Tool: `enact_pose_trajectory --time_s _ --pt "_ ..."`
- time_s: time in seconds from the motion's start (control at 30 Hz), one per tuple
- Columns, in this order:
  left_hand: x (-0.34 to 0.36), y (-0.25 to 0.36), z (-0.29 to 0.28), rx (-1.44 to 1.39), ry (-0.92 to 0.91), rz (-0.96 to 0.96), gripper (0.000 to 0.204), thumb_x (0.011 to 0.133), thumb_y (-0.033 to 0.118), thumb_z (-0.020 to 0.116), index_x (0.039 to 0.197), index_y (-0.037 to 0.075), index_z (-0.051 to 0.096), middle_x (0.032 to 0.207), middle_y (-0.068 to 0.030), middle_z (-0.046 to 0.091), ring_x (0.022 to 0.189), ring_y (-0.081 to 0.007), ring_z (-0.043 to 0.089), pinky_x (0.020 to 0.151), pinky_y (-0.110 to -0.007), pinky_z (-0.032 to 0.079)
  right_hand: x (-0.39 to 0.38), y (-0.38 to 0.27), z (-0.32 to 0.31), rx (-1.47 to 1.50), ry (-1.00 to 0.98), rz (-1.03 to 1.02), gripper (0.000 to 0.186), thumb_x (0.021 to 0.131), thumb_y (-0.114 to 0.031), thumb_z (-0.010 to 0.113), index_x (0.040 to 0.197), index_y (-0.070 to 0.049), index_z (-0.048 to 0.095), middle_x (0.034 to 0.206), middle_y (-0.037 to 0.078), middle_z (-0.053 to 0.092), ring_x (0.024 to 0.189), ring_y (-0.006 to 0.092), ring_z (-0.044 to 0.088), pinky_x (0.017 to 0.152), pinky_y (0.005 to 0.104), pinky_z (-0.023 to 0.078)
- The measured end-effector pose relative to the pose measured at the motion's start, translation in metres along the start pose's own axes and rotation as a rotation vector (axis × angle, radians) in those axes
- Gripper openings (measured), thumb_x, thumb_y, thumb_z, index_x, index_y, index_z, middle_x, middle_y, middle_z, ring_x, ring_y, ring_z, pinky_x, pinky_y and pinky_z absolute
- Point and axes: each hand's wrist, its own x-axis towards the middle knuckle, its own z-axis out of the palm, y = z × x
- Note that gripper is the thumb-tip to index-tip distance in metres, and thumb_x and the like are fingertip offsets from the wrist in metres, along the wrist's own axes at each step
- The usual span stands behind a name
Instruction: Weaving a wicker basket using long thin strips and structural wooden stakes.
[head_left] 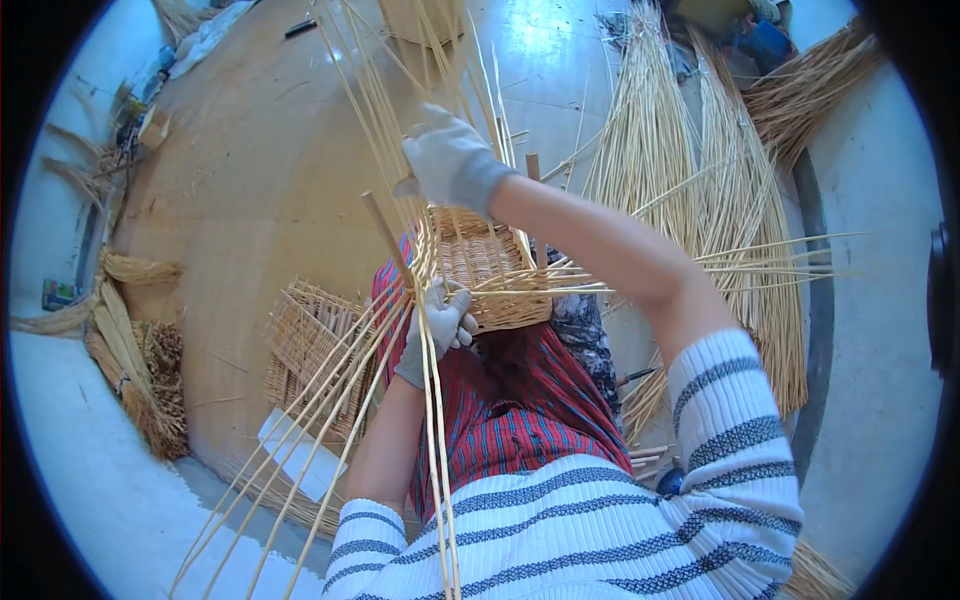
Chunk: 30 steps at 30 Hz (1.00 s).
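A partly woven wicker basket rests on my lap, over a red striped cloth. Thin pale willow rods fan out from its sides, some upright, some toward me and some to the right. Wooden stakes stand at its corners. My left hand, in a white-grey glove, is closed around the near left corner, where rods bunch together. Above the far left side, my gloved right hand is raised among the upright rods, its fingers bent around them. Exactly how many it grips is hidden.
Long bundles of willow rods lie on the floor to the right, with a browner bundle beyond. A flat woven panel lies left of my lap. Bundled fibres are by the left wall. A pointed tool sits at my right.
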Motion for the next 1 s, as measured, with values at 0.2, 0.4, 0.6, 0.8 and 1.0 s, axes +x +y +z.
enact_pose_trajectory --time_s 0.2,0.4,0.6,0.8,1.0 --pt "-0.017 -0.029 -0.001 0.354 0.309 0.23 0.055 0.093 0.025 0.067 0.138 0.003 0.044 0.076 -0.0108 0.067 0.057 -0.0178 0.064 0.05 -0.034 0.051 0.018 -0.058 0.0 -0.185 -0.29 -0.072 0.018 0.088 -0.029 0.062 0.088 -0.011 0.066 0.082 0.007 0.07 0.082 0.0311 0.068 0.082 0.0419 0.048" --pt "-0.003 -0.029 0.002 0.902 0.588 0.684 0.074 0.083 0.031 0.076 0.143 0.006 0.041 0.12 -0.0259 0.061 0.079 -0.0375 0.068 0.066 -0.046 0.055 -0.19 -0.11 -0.043 1.277 -0.49 1.116 0.03 0.101 -0.027 0.053 0.113 -0.001 0.061 0.089 0.007 0.067 0.077 0.0145 0.066 0.063 0.0297 0.055" --pt "0.023 -0.014 -0.011 0.467 0.074 0.235 0.042 0.089 0.026 0.071 0.118 0.003 0.051 0.104 -0.0179 0.063 0.063 -0.026 0.067 0.059 -0.04 0.055 -0.236 -0.079 -0.021 1.19 0.588 1.166 0.012 0.099 -0.009 0.057 0.112 -0.007 0.057 0.104 0.007 0.067 0.087 0.0134 0.064 0.076 0.0249 0.052" --pt "0.012 -0.026 0.007 0.013 0.198 0.269 0.012 0.098 0.017 0.057 0.101 0.006 0.055 0.069 -0.002 0.053 0.045 -0.0139 0.055 0.042 -0.029 0.045 -0.151 -0.053 -0.023 0.706 0.1 0.698 0.039 0.089 0.0 0.059 0.127 -0.008 0.053 0.119 0.022 0.061 0.092 0.0297 0.069 0.078 0.036 0.055" --pt "0.015 0.005 0.039 0.005 0.319 0.189 0.018 0.101 0.023 0.055 0.093 0.007 0.052 0.068 -0.0021 0.051 0.038 -0.0122 0.048 0.036 -0.028 0.041 -0.067 -0.013 0.032 0.287 0.135 0.625 0.068 0.093 -0.012 0.06 0.153 -0.022 0.031 0.116 0.026 0.064 0.107 0.0453 0.062 0.098 0.0359 0.048"
